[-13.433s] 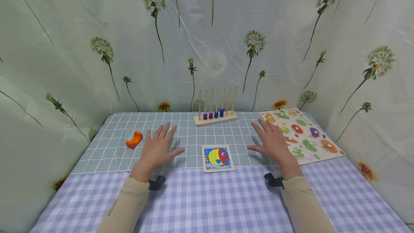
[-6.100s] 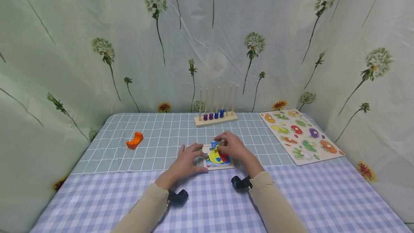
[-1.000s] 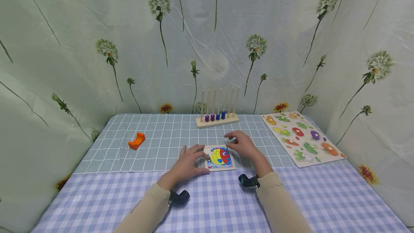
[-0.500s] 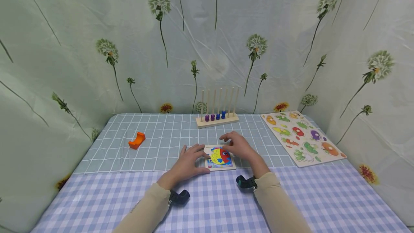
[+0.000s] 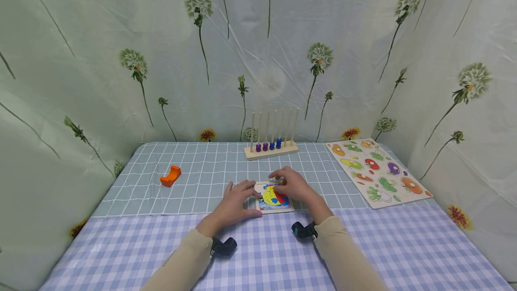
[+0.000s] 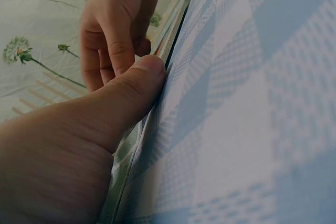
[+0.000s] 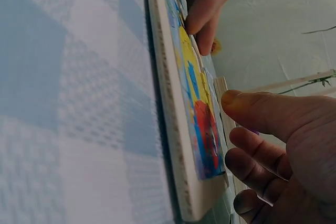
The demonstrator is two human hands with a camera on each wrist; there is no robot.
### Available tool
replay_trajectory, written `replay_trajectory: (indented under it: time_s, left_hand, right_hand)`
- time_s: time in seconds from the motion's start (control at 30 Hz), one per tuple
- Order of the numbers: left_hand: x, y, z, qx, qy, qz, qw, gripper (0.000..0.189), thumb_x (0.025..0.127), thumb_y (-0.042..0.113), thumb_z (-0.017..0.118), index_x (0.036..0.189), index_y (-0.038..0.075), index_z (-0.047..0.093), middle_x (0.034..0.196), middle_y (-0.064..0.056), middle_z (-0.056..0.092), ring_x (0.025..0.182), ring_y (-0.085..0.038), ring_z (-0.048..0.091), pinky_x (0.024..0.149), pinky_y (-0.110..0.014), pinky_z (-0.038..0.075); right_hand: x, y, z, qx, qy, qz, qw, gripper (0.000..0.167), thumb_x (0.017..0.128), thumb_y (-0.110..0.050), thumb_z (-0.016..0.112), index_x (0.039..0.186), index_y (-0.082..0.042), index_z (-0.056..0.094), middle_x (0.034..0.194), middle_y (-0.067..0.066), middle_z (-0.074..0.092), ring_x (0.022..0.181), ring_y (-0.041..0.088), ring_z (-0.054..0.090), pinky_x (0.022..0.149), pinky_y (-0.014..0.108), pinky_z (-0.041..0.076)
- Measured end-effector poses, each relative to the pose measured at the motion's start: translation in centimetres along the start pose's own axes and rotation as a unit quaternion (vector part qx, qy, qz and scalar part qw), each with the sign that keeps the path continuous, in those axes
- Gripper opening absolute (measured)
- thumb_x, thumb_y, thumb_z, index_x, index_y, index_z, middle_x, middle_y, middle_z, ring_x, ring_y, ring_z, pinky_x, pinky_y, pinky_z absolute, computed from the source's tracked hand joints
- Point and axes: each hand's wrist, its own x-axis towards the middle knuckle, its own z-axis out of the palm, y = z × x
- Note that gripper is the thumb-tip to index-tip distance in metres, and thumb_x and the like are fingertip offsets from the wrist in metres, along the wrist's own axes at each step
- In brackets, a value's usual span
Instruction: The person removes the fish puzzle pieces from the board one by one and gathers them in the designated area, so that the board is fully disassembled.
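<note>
From the head view, we see the puzzle [image 5: 271,200] flat on the table [image 5: 226,160], fish picture up, framed by a pale rim [image 5: 278,211]. The left hand [image 5: 234,203] holds its left side, thumb by the near corner and the fingers [image 5: 247,185] spread further along. The right hand [image 5: 296,184] hovers over the puzzle's far right part, thumb and fingers a little apart; we can make out no loose piece between them. Both forearms slant inward toward the puzzle. Beyond it stands a peg rack [image 5: 270,150]; an orange block [image 5: 171,176] lies well to its left, a vegetable board [image 5: 379,172] to its right.

From the left wrist, we see the puzzle almost edge-on, the left thumb pressed at its rim. The other left fingers are hidden here, while the right ones hang bent above the puzzle.

From the right wrist, the rim looks like thin wood. We judge the puzzle light and stiff, smooth enough to slide unless steadied, with small pieces that could shift; the bare rim seems the best hold. The right thumb is nearly straight, the fingers curled toward it with a narrow gap, and we cannot tell whether any tip touches. The left fingers bend over the puzzle's other side.
</note>
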Motion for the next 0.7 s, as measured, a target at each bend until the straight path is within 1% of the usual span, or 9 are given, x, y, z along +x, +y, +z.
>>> replay_trajectory:
  time_s: [0.23,0.43,0.7]
  left_hand:
    - [-0.03,-0.03,-0.01,0.0,0.001,-0.001,1.0,0.044,0.079,0.054,0.079,0.115,0.03,0.07,0.153,-0.004,0.049,0.148,-0.032,0.036,0.12,-0.072,0.008]
    - [-0.07,-0.04,0.02,0.001,0.002,0.0,1.0,0.044,0.079,0.054,0.078,0.114,0.029,0.07,0.153,-0.005,0.049,0.148,-0.033,0.036,0.119,-0.072,0.009]
    - [-0.07,0.05,-0.09,0.0,0.007,0.009,0.9999,0.044,0.08,0.053,0.079,0.114,0.027,0.07,0.152,-0.006,0.049,0.147,-0.032,0.038,0.119,-0.072,0.009]
  right_hand:
    - [0.02,-0.13,0.56,-0.016,-0.008,-0.012,0.9998,0.028,0.091,-0.02,0.074,0.119,-0.023,0.071,0.109,0.004,0.06,0.086,0.016,0.057,0.081,0.034,0.054]
    - [0.04,-0.15,0.94,-0.022,-0.005,-0.025,0.9994,0.026,0.091,-0.02,0.073,0.116,-0.026,0.072,0.107,0.002,0.059,0.087,0.016,0.056,0.08,0.033,0.051]
    - [0.14,-0.15,1.04,-0.027,-0.011,-0.02,0.9994,0.024,0.092,-0.02,0.072,0.114,-0.028,0.074,0.105,0.0,0.058,0.086,0.015,0.055,0.079,0.033,0.051]
